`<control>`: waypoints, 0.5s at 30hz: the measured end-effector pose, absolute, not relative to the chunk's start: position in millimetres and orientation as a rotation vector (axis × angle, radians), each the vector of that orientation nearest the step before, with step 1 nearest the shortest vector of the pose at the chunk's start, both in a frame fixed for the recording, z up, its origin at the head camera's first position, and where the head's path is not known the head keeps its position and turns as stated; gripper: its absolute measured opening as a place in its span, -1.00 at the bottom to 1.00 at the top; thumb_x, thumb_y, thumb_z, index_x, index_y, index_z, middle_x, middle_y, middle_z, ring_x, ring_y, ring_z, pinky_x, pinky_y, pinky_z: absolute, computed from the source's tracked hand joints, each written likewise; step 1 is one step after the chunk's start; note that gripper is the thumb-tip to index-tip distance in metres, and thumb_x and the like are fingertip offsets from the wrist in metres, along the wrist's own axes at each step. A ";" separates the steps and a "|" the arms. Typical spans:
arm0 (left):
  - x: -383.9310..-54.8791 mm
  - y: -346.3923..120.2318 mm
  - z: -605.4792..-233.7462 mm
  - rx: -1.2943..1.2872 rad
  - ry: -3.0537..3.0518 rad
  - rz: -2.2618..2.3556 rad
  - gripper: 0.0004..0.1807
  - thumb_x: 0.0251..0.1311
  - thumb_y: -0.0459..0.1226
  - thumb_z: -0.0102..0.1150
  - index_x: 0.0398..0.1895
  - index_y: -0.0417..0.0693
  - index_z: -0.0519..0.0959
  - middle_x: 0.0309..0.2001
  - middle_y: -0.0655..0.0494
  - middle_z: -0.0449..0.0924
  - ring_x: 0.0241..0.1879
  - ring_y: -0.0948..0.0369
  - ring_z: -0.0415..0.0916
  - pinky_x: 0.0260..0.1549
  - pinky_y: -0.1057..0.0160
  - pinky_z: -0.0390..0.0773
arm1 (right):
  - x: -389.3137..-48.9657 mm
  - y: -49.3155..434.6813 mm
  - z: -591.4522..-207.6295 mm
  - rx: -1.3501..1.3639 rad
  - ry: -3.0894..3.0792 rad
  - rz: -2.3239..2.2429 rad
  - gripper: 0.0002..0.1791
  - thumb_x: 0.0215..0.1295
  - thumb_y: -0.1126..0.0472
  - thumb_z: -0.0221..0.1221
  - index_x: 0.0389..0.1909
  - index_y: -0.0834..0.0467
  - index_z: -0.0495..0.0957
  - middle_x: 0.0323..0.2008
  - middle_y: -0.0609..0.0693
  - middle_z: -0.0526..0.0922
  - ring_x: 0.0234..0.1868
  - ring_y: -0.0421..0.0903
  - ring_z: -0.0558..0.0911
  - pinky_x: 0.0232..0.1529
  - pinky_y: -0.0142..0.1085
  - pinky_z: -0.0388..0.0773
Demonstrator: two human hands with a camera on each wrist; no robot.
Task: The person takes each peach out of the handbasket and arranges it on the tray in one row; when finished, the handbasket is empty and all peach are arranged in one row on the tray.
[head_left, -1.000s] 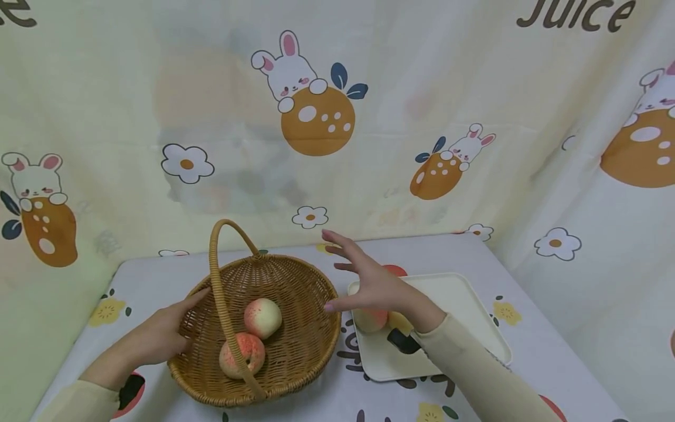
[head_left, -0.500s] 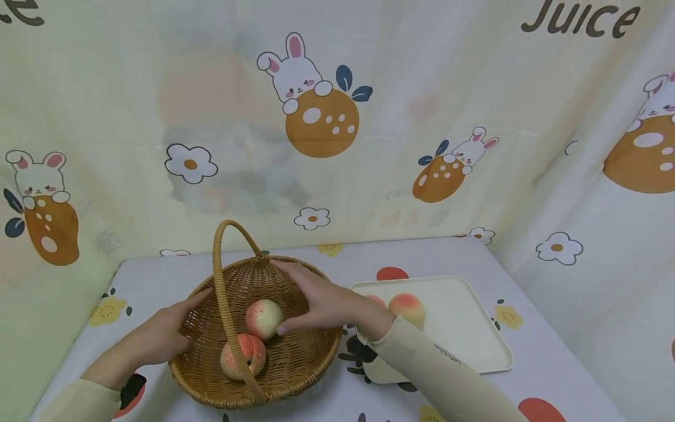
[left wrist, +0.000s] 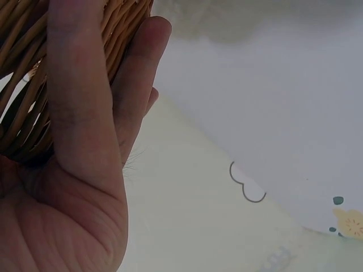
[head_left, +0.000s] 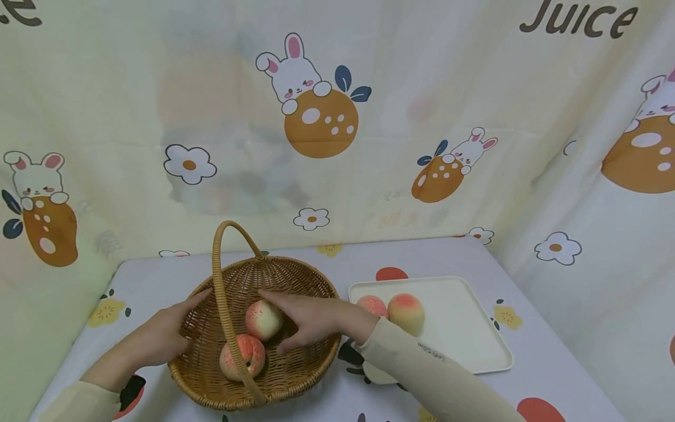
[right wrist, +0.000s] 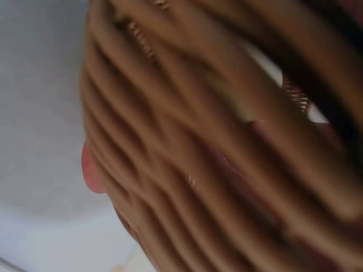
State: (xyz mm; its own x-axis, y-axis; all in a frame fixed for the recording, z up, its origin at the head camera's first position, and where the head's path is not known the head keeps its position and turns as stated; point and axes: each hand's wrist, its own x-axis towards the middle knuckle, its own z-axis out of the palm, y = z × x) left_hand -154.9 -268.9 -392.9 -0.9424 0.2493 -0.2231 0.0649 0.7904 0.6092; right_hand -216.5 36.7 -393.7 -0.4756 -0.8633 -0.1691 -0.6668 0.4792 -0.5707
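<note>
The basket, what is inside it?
Two peaches lie in the basket. The right hand reaches in at the upper one. The floor under the hand and the peaches is covered.

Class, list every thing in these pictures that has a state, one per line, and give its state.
Brown wicker basket: upright on the table, handle raised, holds two peaches.
Upper pink-yellow peach in the basket: right hand reaches it, fingers straight.
Lower pink peach in the basket: lying free, behind the handle.
Left hand: pressed flat against the basket's outer wall.
Cream square tray: flat on the table, bears two peaches side by side.
</note>
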 end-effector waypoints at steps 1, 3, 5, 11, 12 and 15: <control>-154.9 -268.9 -392.9 0.244 2.690 0.900 0.11 -0.18 -0.60 0.23 0.60 -0.18 0.07 0.41 -0.52 0.18 0.23 -0.31 0.37 -0.26 0.04 0.54 | -216.0 36.1 -394.1 -1.262 2.315 -0.587 0.18 0.24 -0.13 0.36 0.65 0.06 -0.21 0.59 0.05 0.00 0.52 -0.07 0.13 0.41 -0.19 0.14; -154.6 -269.0 -392.8 0.247 2.689 0.902 0.11 -0.18 -0.59 0.23 0.60 -0.19 0.07 0.41 -0.52 0.18 0.23 -0.32 0.37 -0.26 0.05 0.54 | -214.9 35.1 -394.8 -1.244 2.368 -0.546 0.12 0.23 -0.14 0.36 0.64 0.04 -0.09 0.51 0.03 0.14 0.43 -0.09 0.29 0.34 -0.20 0.28; -154.5 -269.1 -392.8 0.248 2.690 0.903 0.11 -0.18 -0.59 0.24 0.60 -0.19 0.07 0.41 -0.52 0.17 0.23 -0.33 0.36 -0.27 0.06 0.53 | -213.7 34.3 -395.2 -1.228 2.416 -0.520 0.04 0.22 -0.12 0.38 0.62 0.01 0.06 0.39 0.01 0.24 0.29 -0.15 0.42 0.21 -0.24 0.40; -154.0 -269.4 -392.7 0.255 2.694 0.908 0.11 -0.19 -0.60 0.24 0.60 -0.19 0.07 0.41 -0.53 0.17 0.23 -0.33 0.36 -0.27 0.07 0.53 | -212.0 31.8 -395.7 -1.232 2.490 -0.537 -0.35 0.23 -0.03 0.38 0.31 0.03 0.43 0.18 -0.09 0.43 0.11 -0.26 0.49 0.11 -0.34 0.44; -153.8 -269.4 -392.7 0.257 2.695 0.909 0.11 -0.19 -0.60 0.24 0.60 -0.20 0.07 0.41 -0.53 0.18 0.23 -0.33 0.36 -0.27 0.06 0.53 | -212.0 31.4 -395.8 -1.233 2.494 -0.549 -0.40 0.23 -0.02 0.39 0.24 0.02 0.45 0.15 -0.11 0.47 0.11 -0.26 0.49 0.12 -0.35 0.43; -153.4 -269.2 -393.3 0.256 2.699 0.908 0.11 -0.19 -0.60 0.25 0.59 -0.20 0.08 0.41 -0.52 0.19 0.25 -0.35 0.34 -0.24 0.04 0.55 | -212.4 30.5 -395.9 -1.236 2.502 -0.566 -0.44 0.18 0.03 0.43 0.15 0.02 0.45 0.09 -0.14 0.53 0.11 -0.28 0.49 0.13 -0.36 0.41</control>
